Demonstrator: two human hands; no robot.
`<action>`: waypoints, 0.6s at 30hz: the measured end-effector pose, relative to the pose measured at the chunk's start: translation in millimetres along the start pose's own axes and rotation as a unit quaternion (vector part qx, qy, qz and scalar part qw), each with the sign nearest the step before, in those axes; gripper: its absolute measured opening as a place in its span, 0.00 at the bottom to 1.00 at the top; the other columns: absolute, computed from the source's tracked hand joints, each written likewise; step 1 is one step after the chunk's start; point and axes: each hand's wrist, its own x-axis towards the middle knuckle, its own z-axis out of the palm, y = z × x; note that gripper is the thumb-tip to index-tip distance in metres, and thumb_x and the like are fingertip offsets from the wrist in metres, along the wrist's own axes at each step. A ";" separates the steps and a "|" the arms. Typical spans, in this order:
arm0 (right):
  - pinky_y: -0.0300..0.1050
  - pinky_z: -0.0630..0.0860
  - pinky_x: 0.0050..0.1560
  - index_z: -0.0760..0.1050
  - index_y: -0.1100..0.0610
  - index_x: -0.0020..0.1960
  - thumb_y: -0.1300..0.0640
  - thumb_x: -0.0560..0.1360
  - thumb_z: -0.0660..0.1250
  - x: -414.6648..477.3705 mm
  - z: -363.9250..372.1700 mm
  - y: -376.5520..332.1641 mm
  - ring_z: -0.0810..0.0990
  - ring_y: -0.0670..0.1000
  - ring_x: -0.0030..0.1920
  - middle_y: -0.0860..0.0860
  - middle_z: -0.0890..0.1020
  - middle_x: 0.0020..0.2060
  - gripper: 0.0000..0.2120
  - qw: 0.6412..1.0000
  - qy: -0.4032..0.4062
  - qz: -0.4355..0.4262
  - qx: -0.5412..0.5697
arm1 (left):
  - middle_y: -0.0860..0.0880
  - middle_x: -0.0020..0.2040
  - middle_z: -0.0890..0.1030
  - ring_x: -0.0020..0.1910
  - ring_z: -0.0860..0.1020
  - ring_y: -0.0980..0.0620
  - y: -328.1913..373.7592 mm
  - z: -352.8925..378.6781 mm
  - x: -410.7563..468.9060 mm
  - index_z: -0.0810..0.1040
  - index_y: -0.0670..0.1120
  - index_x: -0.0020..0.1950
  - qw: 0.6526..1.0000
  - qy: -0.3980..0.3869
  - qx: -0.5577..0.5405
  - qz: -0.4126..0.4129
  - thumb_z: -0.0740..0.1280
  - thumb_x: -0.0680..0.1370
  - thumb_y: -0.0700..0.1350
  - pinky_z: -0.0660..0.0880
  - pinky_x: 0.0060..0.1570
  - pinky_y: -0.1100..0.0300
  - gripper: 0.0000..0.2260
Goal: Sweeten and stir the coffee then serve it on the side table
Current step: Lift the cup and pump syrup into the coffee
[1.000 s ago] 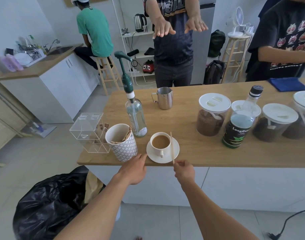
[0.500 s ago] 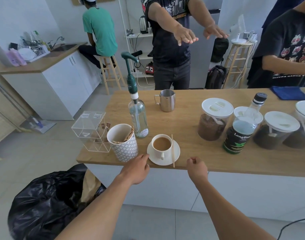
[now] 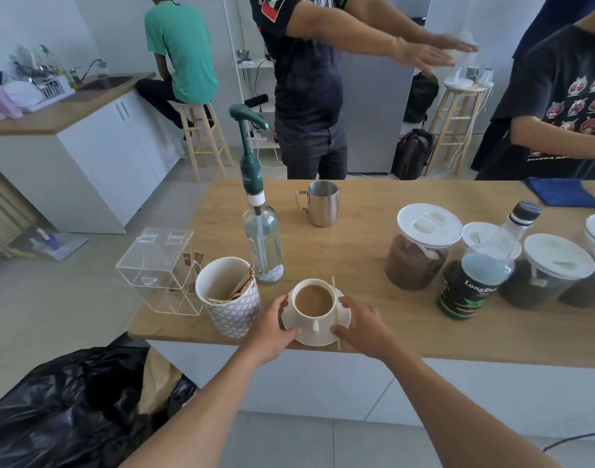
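With both hands cupped round the saucer (image 3: 344, 319), we judge the lift toward the side table to be the step at hand, and this is where a spill is likeliest. Our left hand (image 3: 270, 327) has its fingers curled against the saucer's left rim, thumb near the front edge; our right hand (image 3: 360, 324) mirrors it on the right rim, so both are closed on the saucer, though we cannot tell how firmly, or whether it is lifted off the wood yet. The cup (image 3: 313, 303) is filled close to its brim with pale, milky brown coffee, so any tilt or jerk could slop it over. The wooden stir stick (image 3: 335, 307) lies loose across the saucer's right side, its near end jutting past the rim just beside our right thumb; a tilt could send it rolling off, or our fingers could knock it. The cup only sits on the saucer, handle toward us, and could slide if the two hands rise unevenly. The saucer stands at the near edge of the wooden counter (image 3: 373, 231), just beside the patterned paper cup (image 3: 233, 309) of stirrers and in front of the syrup pump bottle (image 3: 263, 244), so a careless left elbow or wrist could nudge either. Cup and saucer look plain, glossy cream-white, and clean of drips.
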 end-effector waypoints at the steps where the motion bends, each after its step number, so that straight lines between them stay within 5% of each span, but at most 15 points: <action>1: 0.49 0.65 0.66 0.60 0.49 0.76 0.50 0.75 0.70 2.6 -1.5 -1.4 0.60 0.56 0.71 0.48 0.68 0.72 0.34 1.000 -0.002 -0.006 -0.013 | 0.52 0.72 0.71 0.68 0.70 0.54 -1.0 0.3 3.8 0.62 0.51 0.76 1.000 -0.001 -0.005 0.002 0.74 0.72 0.44 0.68 0.64 0.60 0.35; 13: 0.54 0.62 0.69 0.62 0.41 0.74 0.50 0.66 0.76 25.1 4.4 -9.3 0.60 0.56 0.72 0.45 0.72 0.69 0.40 0.999 -0.007 -0.020 0.040 | 0.55 0.68 0.74 0.66 0.72 0.54 -8.8 4.0 28.9 0.65 0.55 0.74 0.999 -0.033 -0.027 0.028 0.77 0.69 0.48 0.70 0.62 0.58 0.36; 18: 0.56 0.63 0.70 0.63 0.40 0.73 0.49 0.65 0.76 25.1 6.5 -13.8 0.62 0.56 0.72 0.43 0.73 0.67 0.39 0.998 -0.006 -0.026 0.048 | 0.60 0.62 0.75 0.61 0.71 0.59 -4.7 7.1 29.0 0.67 0.55 0.72 0.997 -0.042 -0.053 0.049 0.77 0.71 0.46 0.68 0.49 0.78 0.33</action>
